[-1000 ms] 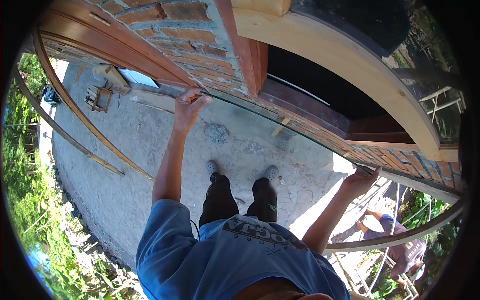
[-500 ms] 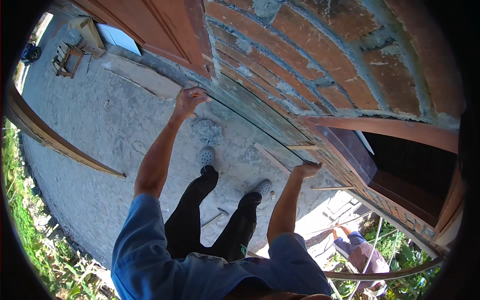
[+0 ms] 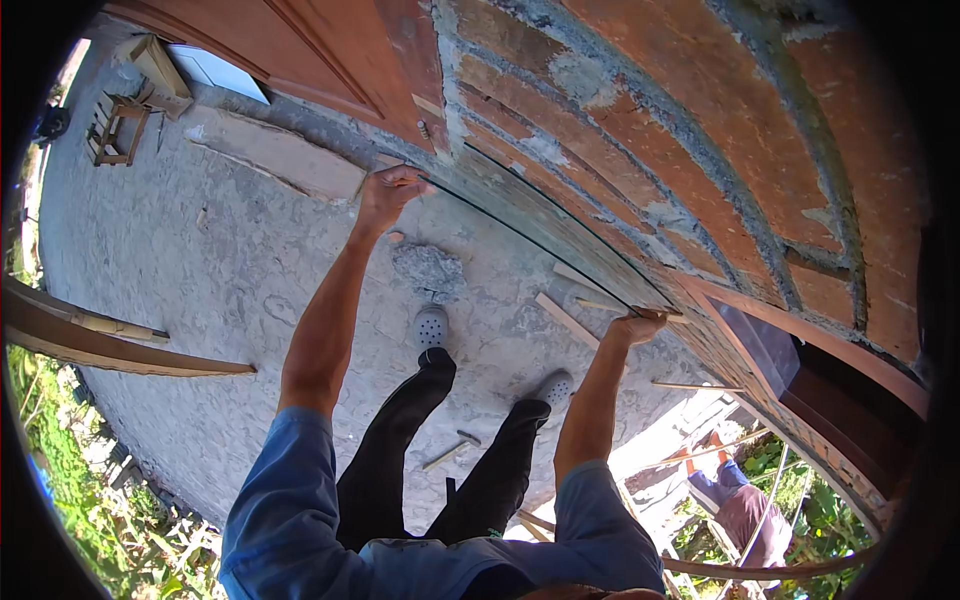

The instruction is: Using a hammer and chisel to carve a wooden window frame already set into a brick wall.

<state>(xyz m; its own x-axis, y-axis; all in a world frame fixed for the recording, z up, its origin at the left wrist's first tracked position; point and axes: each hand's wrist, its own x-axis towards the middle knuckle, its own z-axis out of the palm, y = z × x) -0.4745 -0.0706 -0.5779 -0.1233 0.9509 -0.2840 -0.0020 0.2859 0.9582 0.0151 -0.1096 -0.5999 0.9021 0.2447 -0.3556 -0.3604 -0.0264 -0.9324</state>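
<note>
Both arms reach forward to a long glass pane [image 3: 528, 241] with a dark green edge, beside the brick wall. My left hand [image 3: 389, 198] is closed at its far-left end, thumb and fingers gripping the edge. At the other end my right hand [image 3: 637, 326] is bent round the edge or corner; its fingers are partly hidden. A second dark line, perhaps another glass edge, runs along the wall. Thin wooden strips [image 3: 567, 322] lie or lean near my right hand.
The brick wall [image 3: 640, 130] rises close on the right, with a window frame [image 3: 790, 330] and a wooden door [image 3: 330, 50]. On the concrete floor lie a hammer [image 3: 452, 450], a pale board [image 3: 275, 155] and a grey rubble heap [image 3: 428, 268]. Another person [image 3: 745, 510] is at lower right.
My hands still hold the glass pane, and its right end has come closer to the wall. The view has shifted, and my feet appear slightly farther right in it.
</note>
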